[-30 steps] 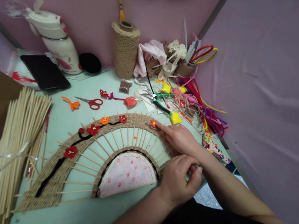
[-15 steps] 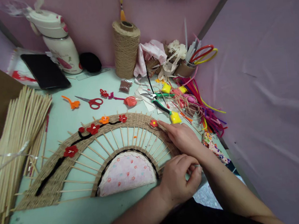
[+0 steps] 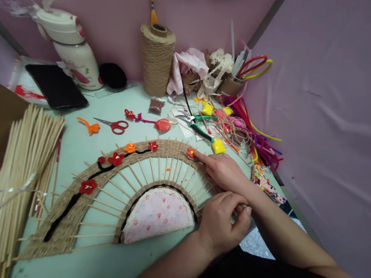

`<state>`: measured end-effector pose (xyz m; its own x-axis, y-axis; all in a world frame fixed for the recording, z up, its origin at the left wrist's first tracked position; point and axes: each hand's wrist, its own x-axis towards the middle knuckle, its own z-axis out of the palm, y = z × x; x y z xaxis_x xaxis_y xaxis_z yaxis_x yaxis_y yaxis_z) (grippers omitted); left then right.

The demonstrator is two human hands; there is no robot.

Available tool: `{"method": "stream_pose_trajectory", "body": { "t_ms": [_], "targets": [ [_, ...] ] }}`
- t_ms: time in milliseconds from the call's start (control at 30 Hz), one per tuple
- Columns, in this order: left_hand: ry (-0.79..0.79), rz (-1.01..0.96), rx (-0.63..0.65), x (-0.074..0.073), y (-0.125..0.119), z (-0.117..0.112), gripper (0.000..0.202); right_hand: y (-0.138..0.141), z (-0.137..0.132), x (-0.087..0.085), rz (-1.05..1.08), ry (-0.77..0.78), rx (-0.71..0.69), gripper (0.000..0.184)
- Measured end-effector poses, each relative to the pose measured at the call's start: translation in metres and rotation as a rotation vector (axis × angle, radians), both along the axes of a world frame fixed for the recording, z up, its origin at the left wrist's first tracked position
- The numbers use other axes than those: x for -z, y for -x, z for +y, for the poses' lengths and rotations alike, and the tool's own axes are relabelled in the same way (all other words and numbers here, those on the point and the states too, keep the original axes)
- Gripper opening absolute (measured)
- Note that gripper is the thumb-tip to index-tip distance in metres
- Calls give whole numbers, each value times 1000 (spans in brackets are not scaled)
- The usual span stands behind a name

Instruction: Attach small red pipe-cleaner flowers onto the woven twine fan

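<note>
A half-round woven fan (image 3: 169, 148) with wooden ribs lies flat on the table, a floral cloth half-disc (image 3: 157, 215) at its centre. My right hand (image 3: 225, 170) stretches its index finger to a small coral flower with a yellow middle (image 3: 191, 152) on the fan's right band. The fingertip touches the flower's edge; the other fingers are tucked under. Close below, my left hand (image 3: 223, 221) is loosely curled against the right wrist, thumb near the bent fingers, nothing visible in it. Red flowers (image 3: 87, 187) and an orange flower (image 3: 129, 148) sit along a black stem on the left band.
Wooden sticks (image 3: 14, 183) lie bundled at left. Red-handled scissors (image 3: 118, 127) and green-black pliers (image 3: 201, 130) rest behind the fan. Along the back stand a bottle (image 3: 80, 64), a twine spool (image 3: 158, 62) and a phone (image 3: 56, 86). Coloured pipe cleaners (image 3: 246, 119) are heaped at right.
The right index fingertip has shifted slightly left onto the flower's edge. My left hand stays in place, and the view has tilted very slightly.
</note>
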<state>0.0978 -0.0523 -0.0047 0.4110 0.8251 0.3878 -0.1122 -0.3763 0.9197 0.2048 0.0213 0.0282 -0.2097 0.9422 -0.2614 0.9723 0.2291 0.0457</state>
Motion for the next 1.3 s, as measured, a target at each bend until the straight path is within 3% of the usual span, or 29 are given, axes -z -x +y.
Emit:
{"method": "stream_pose_trajectory", "body": {
  "t_ms": [400,667,1300],
  "targets": [
    [11,22,10,1,-1,-1,16,3,0,5,12,59,-20,51],
    [7,6,19,1,-1,-2,15,-8,0,-4,93,-51,0,54],
    [9,24,3,0,0,0,16,9,12,4,-25,58,-47,48]
  ]
}}
